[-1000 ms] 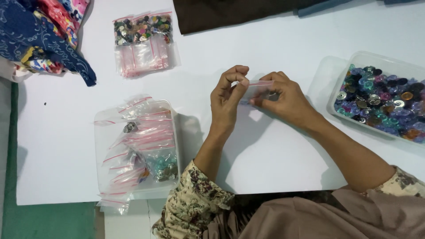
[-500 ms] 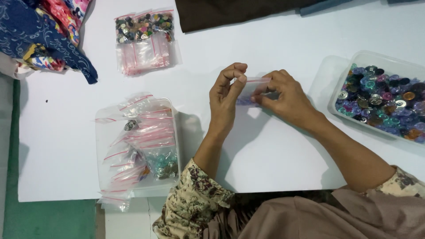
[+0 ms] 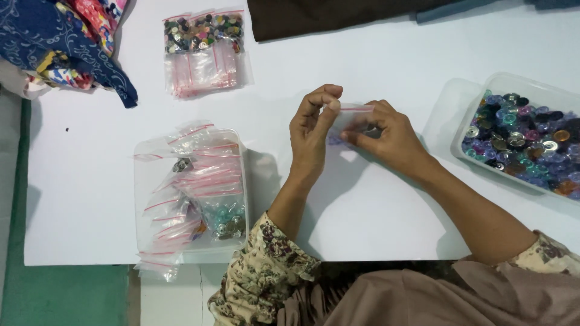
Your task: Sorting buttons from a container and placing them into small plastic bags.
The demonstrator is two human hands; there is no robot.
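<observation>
Both of my hands hold one small clear zip bag (image 3: 353, 116) with a red strip along its top, just above the white table (image 3: 374, 54). My left hand (image 3: 311, 133) pinches the bag's left end between thumb and fingers. My right hand (image 3: 389, 136) grips its right side, fingers curled over the bag. What the bag contains is mostly hidden by my fingers.
A clear tub (image 3: 513, 84) full of mixed coloured buttons stands at the right. A clear tub (image 3: 238, 181) of small zip bags sits at the lower left. A pile of filled button bags (image 3: 202, 51) lies at the back. Patterned cloth (image 3: 60, 42) is at the far left, dark cloth (image 3: 338, 15) at the top.
Both hands stay on the small bag at the same spot; the fingers have shifted slightly along its top edge.
</observation>
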